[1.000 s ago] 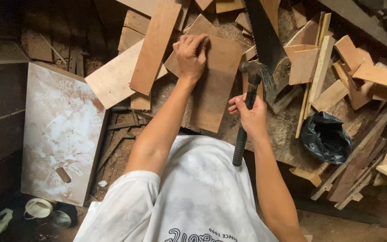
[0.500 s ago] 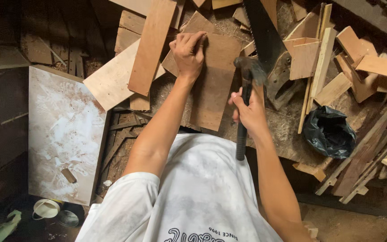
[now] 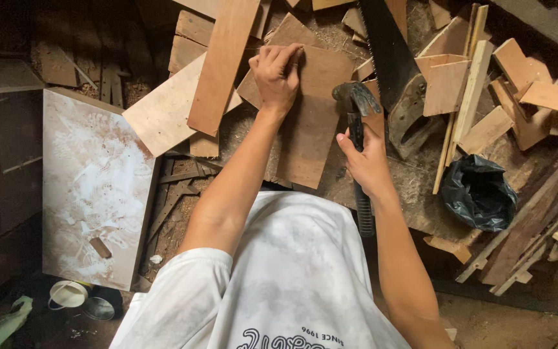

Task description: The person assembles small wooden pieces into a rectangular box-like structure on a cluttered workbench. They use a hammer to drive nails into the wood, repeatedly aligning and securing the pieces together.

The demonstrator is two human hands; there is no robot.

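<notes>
Where the white-smeared board (image 3: 92, 187) lies flat at the left, its right edge borders a dark gap of loose slats, the only open room on that side. At centre, the brown plywood panel (image 3: 311, 123) lies on the sawdust-covered bench, its left edge tucked under a long plank (image 3: 224, 64), its right edge beside a handsaw (image 3: 389, 71). Offcuts crowd the far right; a black plastic bag (image 3: 479, 190) sits near them. The left hand (image 3: 278, 74) presses on the panel's far end, fingers curled together as if pinching something too small to make out. The right hand (image 3: 366, 161) is closed around the claw hammer (image 3: 356, 129), head poised over the panel's right edge. Compared with a second ago, the hammer head stands farther up and closer to the left hand, which has not moved.
</notes>
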